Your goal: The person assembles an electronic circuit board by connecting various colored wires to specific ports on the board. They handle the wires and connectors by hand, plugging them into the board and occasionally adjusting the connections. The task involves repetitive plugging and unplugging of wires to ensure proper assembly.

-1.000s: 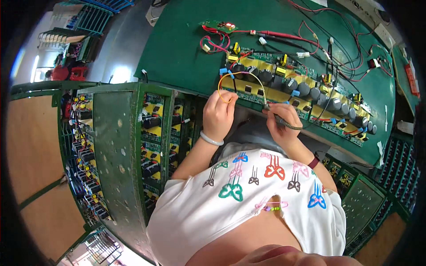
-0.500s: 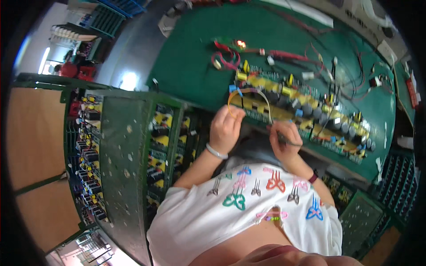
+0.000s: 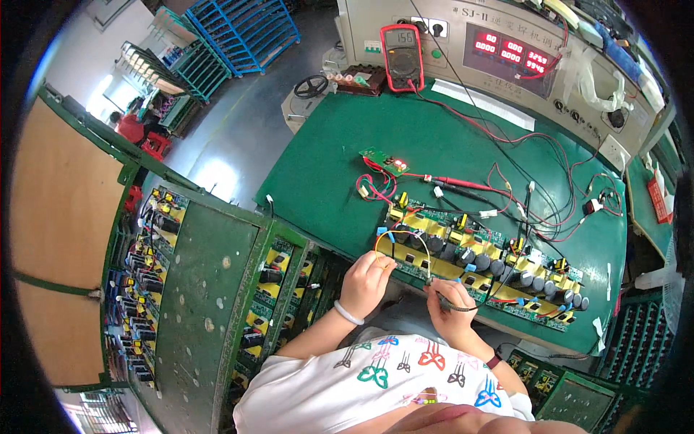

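Note:
Between my two hands a thin wire loop (image 3: 401, 231), orange on one side and whitish on the other, arches over the near edge of a circuit board (image 3: 437, 242). My left hand (image 3: 364, 286) is closed, pinching the orange end with its fingertips. My right hand (image 3: 450, 307) is closed at the pale end, where the wire meets a dark cable (image 3: 460, 309) that runs across the fingers. Yellow parts and dark round capacitors fill the board. A second similar board (image 3: 541, 288) lies to its right. My fingers partly hide both wire ends.
A red multimeter (image 3: 402, 58) stands against a grey instrument panel (image 3: 463, 29) with red digits. A small lit green board (image 3: 383, 160), test leads (image 3: 452, 182) and tangled wires lie on the green bench (image 3: 318, 173). Left of me is a green rack (image 3: 206, 289) holding more boards.
The view has tilted up, bringing the multimeter and instrument panel into sight. My hands keep hold of the wire loop and the dark cable, in nearly the same place by the board.

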{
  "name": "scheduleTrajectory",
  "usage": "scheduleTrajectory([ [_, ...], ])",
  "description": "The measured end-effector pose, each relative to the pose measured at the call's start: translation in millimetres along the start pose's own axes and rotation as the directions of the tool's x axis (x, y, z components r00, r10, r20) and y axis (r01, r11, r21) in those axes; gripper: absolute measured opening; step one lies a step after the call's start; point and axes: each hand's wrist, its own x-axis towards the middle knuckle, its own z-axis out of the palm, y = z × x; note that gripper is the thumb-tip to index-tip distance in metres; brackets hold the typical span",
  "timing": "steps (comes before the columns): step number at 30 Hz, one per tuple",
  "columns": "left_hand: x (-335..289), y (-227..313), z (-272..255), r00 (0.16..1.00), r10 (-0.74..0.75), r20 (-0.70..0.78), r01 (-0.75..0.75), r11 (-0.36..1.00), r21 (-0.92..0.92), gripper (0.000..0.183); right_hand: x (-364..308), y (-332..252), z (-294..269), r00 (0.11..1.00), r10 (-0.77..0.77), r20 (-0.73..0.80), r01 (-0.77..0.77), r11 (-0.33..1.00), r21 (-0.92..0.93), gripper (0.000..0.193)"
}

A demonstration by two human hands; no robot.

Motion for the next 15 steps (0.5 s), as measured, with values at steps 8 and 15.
scheduleTrajectory([
  [8,7,6,-4,0.999,-0.024,0.035,0.024,0.999,-0.023,0.009,76,-5,-58,0.991,0.127,0.033,-0.125,0.990,-0.068,0.015],
  [15,11,7,-6,0.998,-0.022,0.051,0.022,1.000,-0.014,0.011,116,25,-53,0.874,0.476,0.093,-0.485,0.863,0.140,0.011],
])
